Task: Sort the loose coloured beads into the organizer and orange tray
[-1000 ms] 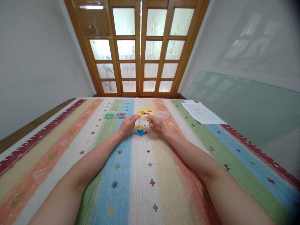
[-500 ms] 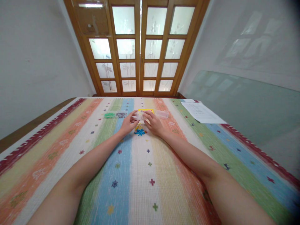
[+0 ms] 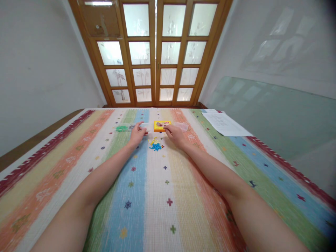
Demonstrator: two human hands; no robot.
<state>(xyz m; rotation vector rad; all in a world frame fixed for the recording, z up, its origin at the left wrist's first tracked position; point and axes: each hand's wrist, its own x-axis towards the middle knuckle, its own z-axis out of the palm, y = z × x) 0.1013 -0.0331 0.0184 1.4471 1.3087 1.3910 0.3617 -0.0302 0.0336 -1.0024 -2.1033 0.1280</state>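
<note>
My left hand has its fingers closed around a small clear plastic box, set down in a row with other boxes. My right hand rests at the near right corner of a flat yellow box with a printed top. Its fingers are bent together; whether they pinch anything is hidden. Between the hands and a little nearer lies a loose pile of tiny blue pieces, with tiny yellow pieces just behind it.
Left of my left hand are a clear box with green pieces and one with dark pieces, partly covered. An open clear container lies behind my right hand. Printed paper sheets lie far right on the striped tablecloth.
My hands have moved apart from the clear box held between them. My left hand has carried it left; my right hand has shifted slightly right. The yellow box now shows more fully.
</note>
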